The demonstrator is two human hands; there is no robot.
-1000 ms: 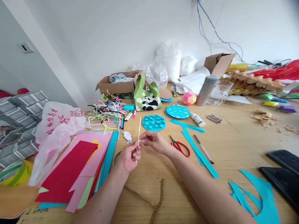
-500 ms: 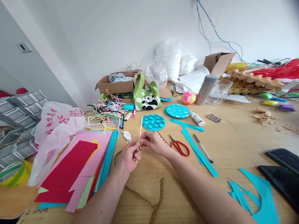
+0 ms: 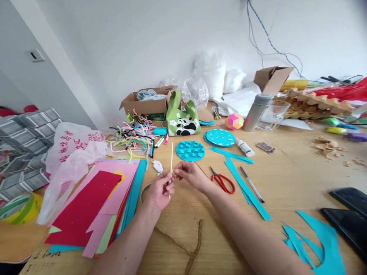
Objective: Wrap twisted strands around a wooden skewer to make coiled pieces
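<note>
Above the wooden table (image 3: 285, 181), my left hand (image 3: 160, 191) is closed around the lower end of a thin pale stick (image 3: 171, 155) that points up and away. My right hand (image 3: 190, 174) pinches the same stick just above the left fingers. Whatever else sits between the fingertips is too small to make out. A small white patterned piece (image 3: 157, 167) lies just left of the hands. Red scissors (image 3: 222, 180) lie to the right of my right hand.
Stacked coloured paper (image 3: 94, 205) lies at left, under a plastic bag (image 3: 72, 154). Teal discs (image 3: 190, 150), teal strips (image 3: 245, 187), a glue bottle (image 3: 244, 147), a pen (image 3: 251, 184), a panda bag (image 3: 182, 120) and pipe cleaners (image 3: 133, 132) lie beyond. Brown twine (image 3: 190, 253) lies near me; black trays (image 3: 359, 218) at right.
Both hands stay on the stick with almost no movement; the view has shifted slightly.
</note>
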